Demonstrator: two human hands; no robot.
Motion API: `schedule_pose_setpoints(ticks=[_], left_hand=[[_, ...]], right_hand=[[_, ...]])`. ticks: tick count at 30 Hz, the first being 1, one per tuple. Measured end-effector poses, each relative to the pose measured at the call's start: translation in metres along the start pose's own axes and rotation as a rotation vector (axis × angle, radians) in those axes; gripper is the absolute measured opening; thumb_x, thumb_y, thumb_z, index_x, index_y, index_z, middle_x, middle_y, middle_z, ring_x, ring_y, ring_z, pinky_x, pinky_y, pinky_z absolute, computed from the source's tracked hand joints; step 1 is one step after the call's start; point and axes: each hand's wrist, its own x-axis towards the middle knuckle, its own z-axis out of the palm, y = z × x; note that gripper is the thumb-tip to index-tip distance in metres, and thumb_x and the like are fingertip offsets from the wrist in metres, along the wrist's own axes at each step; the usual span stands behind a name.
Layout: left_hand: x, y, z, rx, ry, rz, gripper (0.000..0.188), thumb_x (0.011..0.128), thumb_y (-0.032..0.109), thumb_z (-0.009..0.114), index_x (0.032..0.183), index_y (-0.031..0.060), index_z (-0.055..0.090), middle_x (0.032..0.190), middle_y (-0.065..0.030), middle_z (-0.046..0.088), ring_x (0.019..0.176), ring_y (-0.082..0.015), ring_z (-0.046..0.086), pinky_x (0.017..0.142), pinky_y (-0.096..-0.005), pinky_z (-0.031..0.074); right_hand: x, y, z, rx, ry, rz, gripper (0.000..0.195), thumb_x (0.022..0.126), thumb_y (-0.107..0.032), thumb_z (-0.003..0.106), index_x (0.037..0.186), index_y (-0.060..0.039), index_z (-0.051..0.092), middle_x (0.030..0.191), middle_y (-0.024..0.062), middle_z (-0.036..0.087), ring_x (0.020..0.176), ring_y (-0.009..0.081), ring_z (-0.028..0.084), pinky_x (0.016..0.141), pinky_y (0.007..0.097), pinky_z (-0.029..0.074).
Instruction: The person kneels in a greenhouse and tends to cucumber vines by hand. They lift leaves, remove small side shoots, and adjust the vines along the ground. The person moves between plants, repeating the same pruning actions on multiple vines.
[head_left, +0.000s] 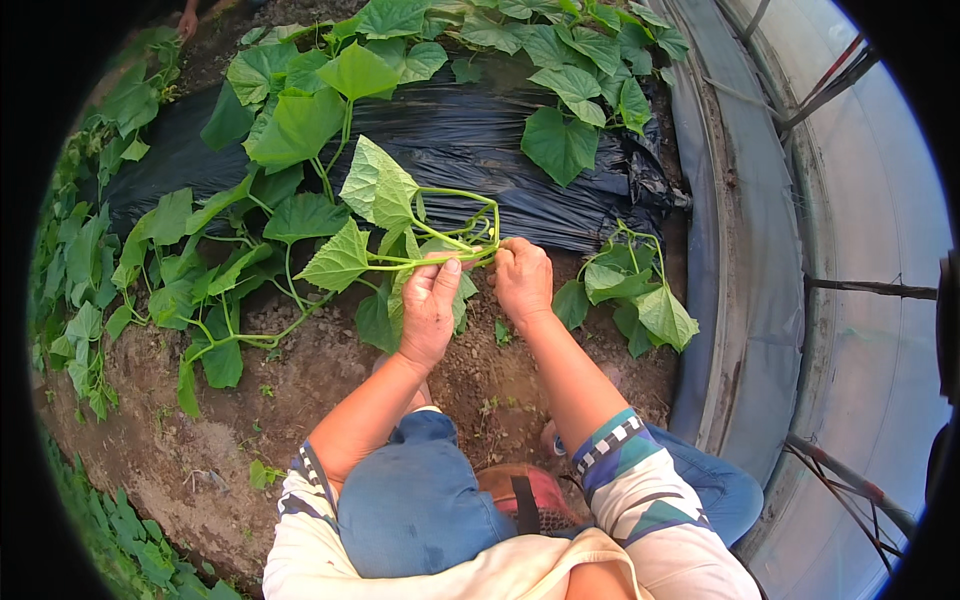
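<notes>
A leafy green vine shoot (405, 262), which looks like cucumber, lies across my hands in front of me. My left hand (429, 304) pinches its stem between thumb and fingers, with pale-backed leaves (377, 182) pointing up and left. Close beside it on the right, my right hand (523, 277) has its fingers curled round the stem's end, where a long leaf stalk (496, 217) bends sharply. Whatever lies inside the right fingers is hidden. Behind both hands stretches black plastic mulch film (450, 135) over the bed.
Cut or trailing vine leaves (664, 315) rest on the soil at right. More vines (292, 127) spread over the film and along the left. Greenhouse plastic sheeting (862, 360) with metal poles (870, 289) borders the right. Another person's hand (187, 24) shows at top left.
</notes>
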Motion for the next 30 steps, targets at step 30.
schedule_pose_setpoints(ticks=[30], left_hand=[[-0.002,-0.002,-0.061,-0.343,0.028,-0.073,0.031,0.105,0.029,0.050,0.111,0.0021,0.064,0.114,-0.0120,0.070,0.111,-0.0232,0.064,0.102,-0.0392,0.046]], right_hand=[[-0.016,-0.025,-0.020,-0.663,-0.045,-0.629,0.013,0.087,-0.009,0.057,0.100,-0.0049,0.058,0.103,0.0122,0.061,0.090,0.0348,0.064,0.076,0.0432,0.052]])
